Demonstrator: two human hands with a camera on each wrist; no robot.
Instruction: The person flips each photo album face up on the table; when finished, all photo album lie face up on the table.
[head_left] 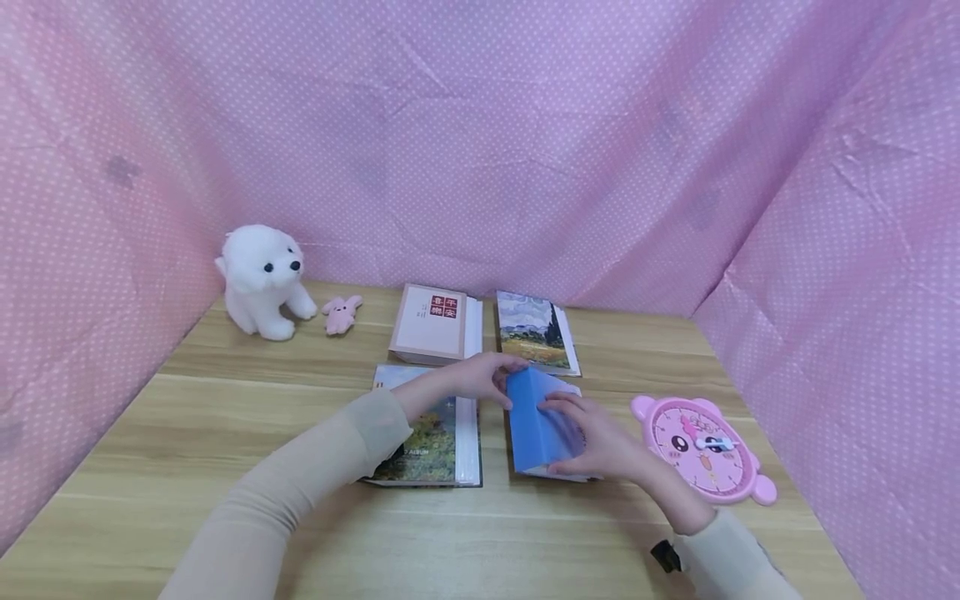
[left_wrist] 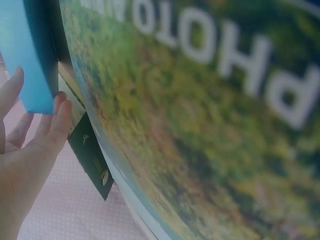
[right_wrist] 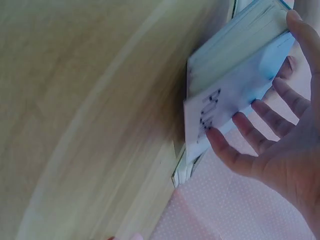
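A thick blue album (head_left: pixel 529 421) lies on the table between my hands, its blue spine towards the left and its cover sloping to the right. My left hand (head_left: pixel 483 377) holds the far end of the spine, thumb on the near side and fingers round the end, also visible in the left wrist view beside the blue spine (left_wrist: pixel 37 65). Across the cover my right hand (head_left: pixel 603 437) spreads its fingers, with the thumb at the near edge. In the right wrist view dark lettering shows on the pale cover (right_wrist: pixel 225 107). Under my left forearm lies a landscape-covered photo album (head_left: pixel 427 442).
Behind stand a cream album (head_left: pixel 427 321) with red characters and a painting-covered album (head_left: pixel 532 329). A pink toy clock (head_left: pixel 705 450) lies right of my right hand. A white plush dog (head_left: pixel 262 279) and a small pink plush (head_left: pixel 341 315) sit back left. Pink dotted cloth (head_left: pixel 480 150) surrounds the table.
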